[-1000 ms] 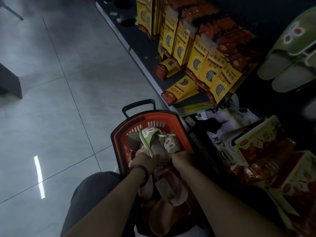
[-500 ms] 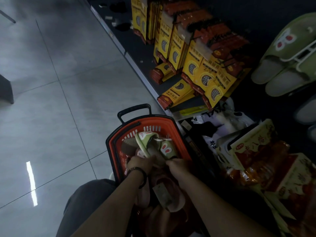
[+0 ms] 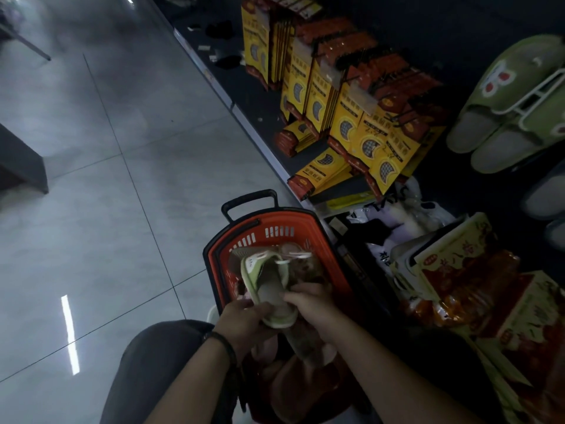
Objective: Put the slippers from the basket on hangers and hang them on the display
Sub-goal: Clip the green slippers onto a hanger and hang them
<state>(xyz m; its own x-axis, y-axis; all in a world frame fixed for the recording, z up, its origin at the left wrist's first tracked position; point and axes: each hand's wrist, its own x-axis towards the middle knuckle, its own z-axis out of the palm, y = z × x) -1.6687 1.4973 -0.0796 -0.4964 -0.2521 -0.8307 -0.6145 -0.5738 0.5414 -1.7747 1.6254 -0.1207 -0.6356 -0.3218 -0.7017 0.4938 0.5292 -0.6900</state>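
As hands point(image 3: 244, 316) grip slipper point(image 3: 270, 290), basket point(image 3: 276, 223) sits below

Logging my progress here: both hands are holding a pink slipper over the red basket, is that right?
Not pink. The head view shows the left hand and right hand holding a green slipper over the red basket.

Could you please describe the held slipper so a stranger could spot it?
Find the red basket by the shelf. Over it the left hand and right hand grip one slipper. It is green-edged and grey, unlike the pink ones beneath.
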